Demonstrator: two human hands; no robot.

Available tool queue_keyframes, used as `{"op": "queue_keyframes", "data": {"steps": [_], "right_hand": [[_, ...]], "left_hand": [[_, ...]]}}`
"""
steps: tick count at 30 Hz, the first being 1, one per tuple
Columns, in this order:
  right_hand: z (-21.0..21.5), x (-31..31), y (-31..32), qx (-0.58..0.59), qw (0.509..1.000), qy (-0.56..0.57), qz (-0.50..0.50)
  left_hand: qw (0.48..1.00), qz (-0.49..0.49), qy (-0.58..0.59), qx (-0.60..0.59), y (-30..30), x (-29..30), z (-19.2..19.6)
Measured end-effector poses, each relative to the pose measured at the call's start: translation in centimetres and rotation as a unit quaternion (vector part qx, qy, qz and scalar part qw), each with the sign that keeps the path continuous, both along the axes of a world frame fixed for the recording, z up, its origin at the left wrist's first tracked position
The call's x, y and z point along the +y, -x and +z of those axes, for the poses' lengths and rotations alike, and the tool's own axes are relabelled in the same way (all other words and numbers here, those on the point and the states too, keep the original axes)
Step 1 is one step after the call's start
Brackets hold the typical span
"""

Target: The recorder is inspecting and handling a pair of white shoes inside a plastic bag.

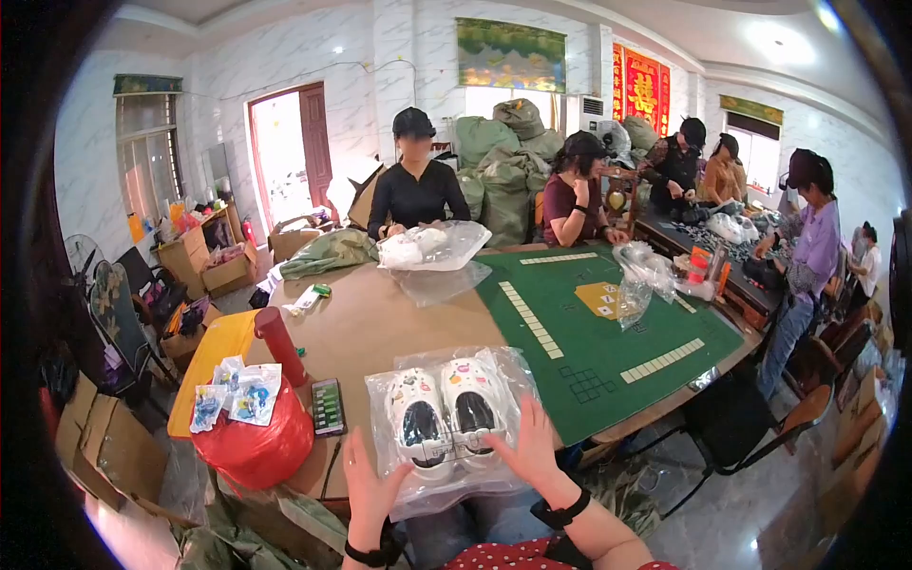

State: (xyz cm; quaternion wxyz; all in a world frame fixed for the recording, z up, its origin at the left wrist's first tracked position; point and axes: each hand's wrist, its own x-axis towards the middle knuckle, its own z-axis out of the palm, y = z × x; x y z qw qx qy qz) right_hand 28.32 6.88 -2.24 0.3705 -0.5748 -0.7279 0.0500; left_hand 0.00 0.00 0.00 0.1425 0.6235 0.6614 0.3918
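A pair of white clogs with black insoles and small colourful charms (465, 391) lies side by side inside a transparent plastic bag (516, 372) at the near edge of the table. My left hand (373, 483) is at the bag's near left side, thumb reaching over it and fingers stretched out. On the other side, my right hand (528, 446) rests against the bag with its fingers spread and its thumb over the right shoe. Neither hand is closed around anything. Left of the bag lies a dark phone (328, 408) with a lit screen.
A red bundle (256, 442) carries small packets of blue pieces (252, 391), beside a red bottle (277, 347). A green game mat (608, 366) with rows of tiles covers the table's right side. Across from me a person handles a white bagged item (418, 245). Other people work farther right.
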Motion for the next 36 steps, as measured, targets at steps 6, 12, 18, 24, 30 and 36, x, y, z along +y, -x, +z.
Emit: {"op": "queue_keyframes", "data": {"steps": [6, 12, 18, 24, 30, 36], "right_hand": [[-3.0, 3.5, 2.7, 0.122, 0.991, 0.038, -0.033], [-3.9, 4.1, 2.7, 0.227, 0.966, 0.120, 0.008], [-4.9, 3.3, 3.1, 0.250, 0.962, 0.105, 0.022], [-4.6, 1.3, 2.7, 0.197, 0.977, 0.014, 0.083], [-4.6, -0.3, 2.0, 0.173, 0.976, -0.050, 0.120], [-4.3, -0.5, 2.0, 0.187, 0.973, -0.063, 0.118]], "left_hand": [[0.973, -0.033, 0.002, -0.230, -1.9, 5.2, -0.9], [0.916, -0.042, 0.059, -0.395, -2.9, 5.7, -3.3], [0.931, -0.047, 0.069, -0.355, -2.6, 5.4, -4.8], [0.956, -0.037, -0.049, -0.287, -2.3, 5.5, -9.2], [0.959, -0.053, -0.120, -0.252, -3.8, 3.9, -7.8], [0.968, -0.016, -0.170, -0.186, -4.4, 3.3, -7.2]]}}
